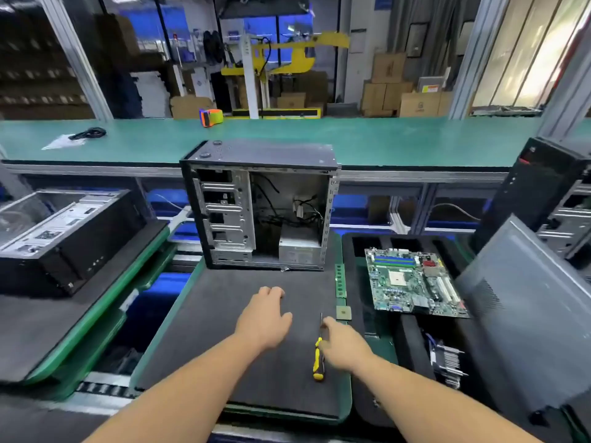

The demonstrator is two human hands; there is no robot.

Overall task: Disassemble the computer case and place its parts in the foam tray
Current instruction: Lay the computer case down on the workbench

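Observation:
An open black computer case (pixel 260 203) stands upright on the dark foam mat (pixel 224 330), its side off, showing a drive cage, loose cables and a power supply. My left hand (pixel 263 318) hovers over the mat with loosely bent fingers and holds nothing. My right hand (pixel 343 345) is beside a yellow-and-black screwdriver (pixel 318 359) that lies on the mat; its fingers reach over the shaft, and any contact is unclear. A green motherboard (pixel 412 282) lies in the black foam tray (pixel 355 247) to the right. A RAM stick (pixel 340 281) and a CPU chip (pixel 343 313) lie at the mat's right edge.
Another case (pixel 67 238) lies on its side at the left. A grey side panel (pixel 524 311) leans at the right, with a heatsink (pixel 447 362) in the tray below it. A black tower (pixel 537 187) stands at right. Tape (pixel 211 117) and a cable (pixel 89 134) sit on the far green bench.

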